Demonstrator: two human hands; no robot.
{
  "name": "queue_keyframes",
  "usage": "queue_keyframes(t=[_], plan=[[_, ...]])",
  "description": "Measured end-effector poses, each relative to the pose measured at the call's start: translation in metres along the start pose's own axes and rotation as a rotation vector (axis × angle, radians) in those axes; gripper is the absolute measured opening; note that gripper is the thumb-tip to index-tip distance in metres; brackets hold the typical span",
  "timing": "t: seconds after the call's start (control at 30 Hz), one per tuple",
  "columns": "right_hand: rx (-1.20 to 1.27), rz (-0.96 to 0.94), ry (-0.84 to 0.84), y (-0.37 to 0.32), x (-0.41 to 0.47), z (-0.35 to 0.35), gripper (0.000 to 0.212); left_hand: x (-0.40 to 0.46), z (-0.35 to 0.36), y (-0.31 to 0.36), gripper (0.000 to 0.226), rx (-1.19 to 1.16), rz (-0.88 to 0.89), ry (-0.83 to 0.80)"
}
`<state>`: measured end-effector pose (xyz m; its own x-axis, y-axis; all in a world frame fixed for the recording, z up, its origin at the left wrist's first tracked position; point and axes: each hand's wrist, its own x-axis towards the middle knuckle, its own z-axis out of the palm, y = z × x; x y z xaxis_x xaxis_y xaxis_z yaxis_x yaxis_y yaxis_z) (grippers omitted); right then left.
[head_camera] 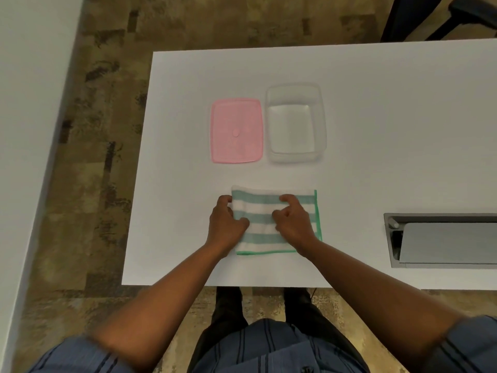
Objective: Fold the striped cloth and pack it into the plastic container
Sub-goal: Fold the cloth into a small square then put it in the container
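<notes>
The striped cloth (pixel 262 203), white with green bands and a green hem, lies folded into a rectangle on the white table (pixel 376 130) near its front edge. My left hand (pixel 224 224) grips the cloth's left edge, fingers curled around it. Over the cloth's middle, my right hand (pixel 293 220) pinches the fabric with bent fingers. The clear plastic container (pixel 295 122) stands open and empty behind the cloth, a little to the right. Its pink lid (pixel 236 130) lies flat just left of it.
A grey cable hatch (pixel 441 240) with a raised flap is set into the table at the right. The table's left edge (pixel 137 170) drops to patterned carpet. A dark office chair (pixel 435 17) stands beyond the far right corner.
</notes>
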<state>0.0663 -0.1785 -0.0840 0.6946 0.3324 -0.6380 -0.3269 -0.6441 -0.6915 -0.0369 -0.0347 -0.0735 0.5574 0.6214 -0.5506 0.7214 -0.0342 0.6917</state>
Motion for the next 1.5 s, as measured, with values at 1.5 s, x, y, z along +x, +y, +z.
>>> queue_keyframes(t=[1.5], plan=[[0.314, 0.037, 0.015, 0.049, 0.015, -0.069, 0.026, 0.007, 0.103, -0.003, 0.075, 0.968, 0.816, -0.266]])
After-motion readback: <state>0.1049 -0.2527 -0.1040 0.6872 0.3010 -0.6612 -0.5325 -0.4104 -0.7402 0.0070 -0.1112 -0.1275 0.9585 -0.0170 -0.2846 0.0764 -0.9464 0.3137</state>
